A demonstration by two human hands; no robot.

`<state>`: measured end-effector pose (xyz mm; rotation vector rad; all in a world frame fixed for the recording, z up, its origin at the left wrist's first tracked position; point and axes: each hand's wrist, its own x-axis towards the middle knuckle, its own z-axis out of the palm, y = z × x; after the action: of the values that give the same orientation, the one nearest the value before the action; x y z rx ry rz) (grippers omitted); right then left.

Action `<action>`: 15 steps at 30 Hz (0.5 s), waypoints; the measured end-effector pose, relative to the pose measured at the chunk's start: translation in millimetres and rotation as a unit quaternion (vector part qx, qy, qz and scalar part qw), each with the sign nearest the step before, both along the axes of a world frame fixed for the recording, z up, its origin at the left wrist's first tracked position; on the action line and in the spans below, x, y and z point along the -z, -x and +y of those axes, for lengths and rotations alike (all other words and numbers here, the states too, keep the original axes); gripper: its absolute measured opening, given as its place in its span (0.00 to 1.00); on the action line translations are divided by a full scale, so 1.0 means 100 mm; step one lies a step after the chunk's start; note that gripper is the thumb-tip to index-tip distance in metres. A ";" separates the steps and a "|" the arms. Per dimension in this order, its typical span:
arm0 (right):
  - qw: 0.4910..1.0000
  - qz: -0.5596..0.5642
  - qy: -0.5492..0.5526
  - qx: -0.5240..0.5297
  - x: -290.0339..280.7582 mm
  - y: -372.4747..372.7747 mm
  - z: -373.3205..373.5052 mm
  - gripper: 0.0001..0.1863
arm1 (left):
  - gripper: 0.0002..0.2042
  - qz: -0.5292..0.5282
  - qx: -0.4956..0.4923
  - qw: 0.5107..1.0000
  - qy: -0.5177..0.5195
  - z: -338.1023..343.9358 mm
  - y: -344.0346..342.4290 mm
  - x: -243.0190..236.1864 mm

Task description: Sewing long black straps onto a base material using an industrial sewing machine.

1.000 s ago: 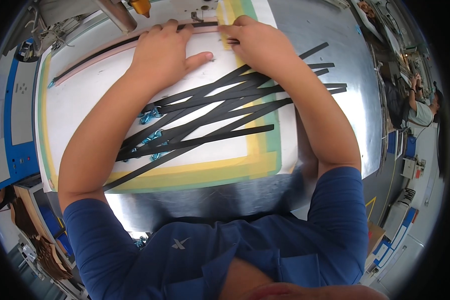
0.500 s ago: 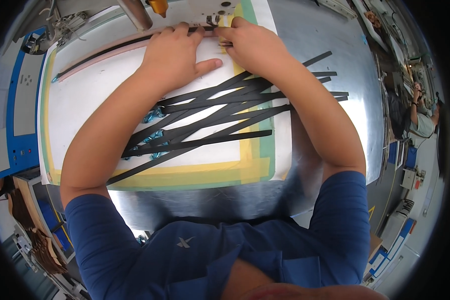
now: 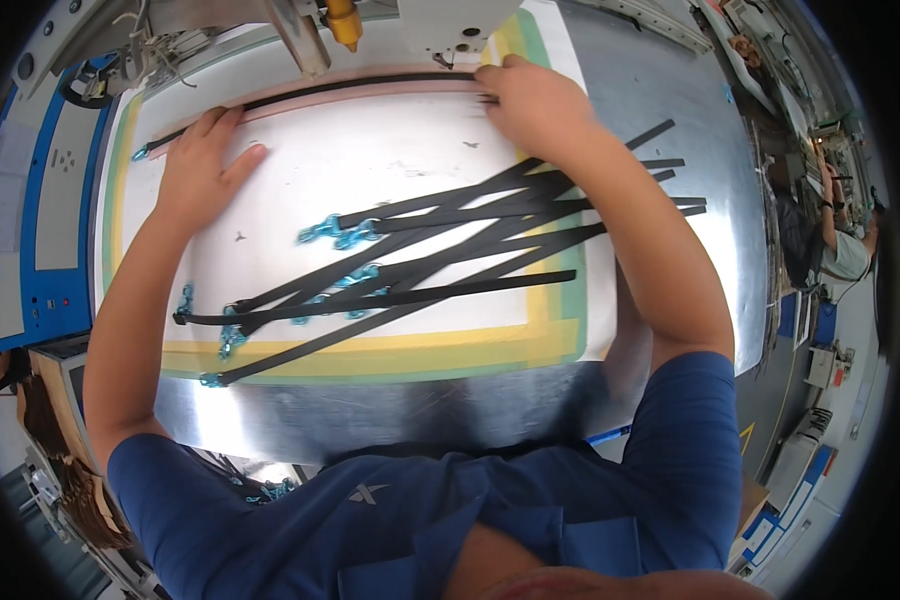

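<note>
A long black strap (image 3: 360, 82) lies along a pinkish strip (image 3: 390, 92) at the far side of a white work sheet (image 3: 370, 160). Its left end carries something shiny and blue, like crinkled wrap (image 3: 141, 152). My left hand (image 3: 202, 168) lies flat near that end, fingertips on the strap and strip, thumb spread away. At the other end, the bent fingers of my right hand (image 3: 540, 108) close on the strap's tip, partly hiding it. Closer to me, several loose black straps (image 3: 440, 292) lie crossed in a pile, with shiny blue wrapped ends (image 3: 335, 232) mostly at the left.
Yellow and green tape (image 3: 390, 352) borders the sheet on a metal table (image 3: 660, 90). Above the strap hang a machine head (image 3: 450, 25) and an orange-yellow nozzle (image 3: 343, 25). A blue-and-white cabinet (image 3: 55, 190) stands left. Another person (image 3: 845, 245) is at far right.
My left hand has moved left along the strap, from beside my right hand to near the blue end. My right hand stays at the right end. The view has shifted slightly.
</note>
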<state>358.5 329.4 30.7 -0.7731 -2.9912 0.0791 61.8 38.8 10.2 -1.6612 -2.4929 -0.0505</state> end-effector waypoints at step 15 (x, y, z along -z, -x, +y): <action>0.995 0.083 0.032 0.048 0.10 0.37 -0.28 0.17 | 0.29 -0.008 0.050 0.993 -0.106 -0.38 0.43 0.20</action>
<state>321.3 301.5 20.4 -0.8685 -2.8033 0.2260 18.9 0.8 -10.2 -1.6993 -2.3202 -0.3275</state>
